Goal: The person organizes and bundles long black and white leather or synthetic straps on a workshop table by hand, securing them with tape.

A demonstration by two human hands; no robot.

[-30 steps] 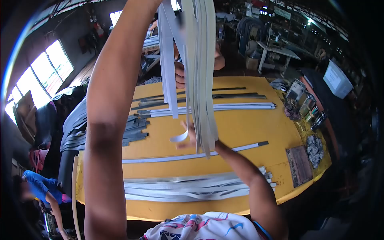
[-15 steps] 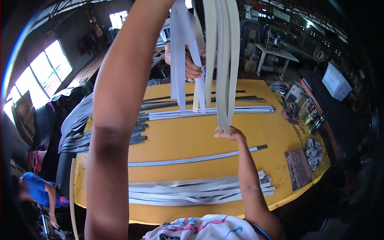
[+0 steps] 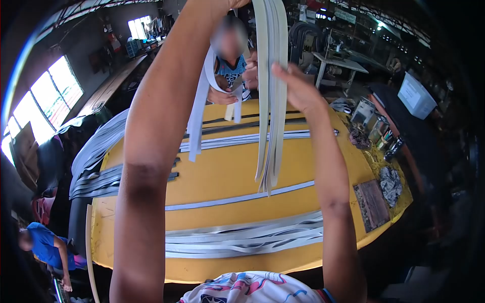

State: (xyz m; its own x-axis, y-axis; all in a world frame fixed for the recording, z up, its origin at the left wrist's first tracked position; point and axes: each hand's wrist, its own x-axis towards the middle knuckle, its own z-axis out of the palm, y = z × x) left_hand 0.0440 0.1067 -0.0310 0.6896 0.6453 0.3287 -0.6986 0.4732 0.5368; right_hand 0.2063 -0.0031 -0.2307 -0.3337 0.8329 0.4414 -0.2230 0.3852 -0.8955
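Note:
My left hand (image 3: 228, 3) is raised to the top edge of the view, mostly cut off. A bundle of long pale strips (image 3: 273, 111) hangs down from it. Beside the bundle, at its right edge, is my right hand (image 3: 299, 90), fingers stretched out and slightly blurred; the thumb reaches over the strips. Across the table, another person (image 3: 230, 70) holds white strips (image 3: 198, 116) in both hands. Below the hanging ends, a single pale strip (image 3: 242, 197) lies across the yellow table (image 3: 222, 174).
A pile of pale strips (image 3: 242, 237) lies along the near side, and dark strips (image 3: 101, 184) at the left. A wooden board (image 3: 371, 204), crumpled plastic (image 3: 390, 186) and a white box (image 3: 417, 95) are at the right. A second person in blue (image 3: 48, 247) sits at lower left.
My right hand has risen from the lower ends of the strips to higher up the bundle. The bundle shifted left, and the person opposite has come into fuller view.

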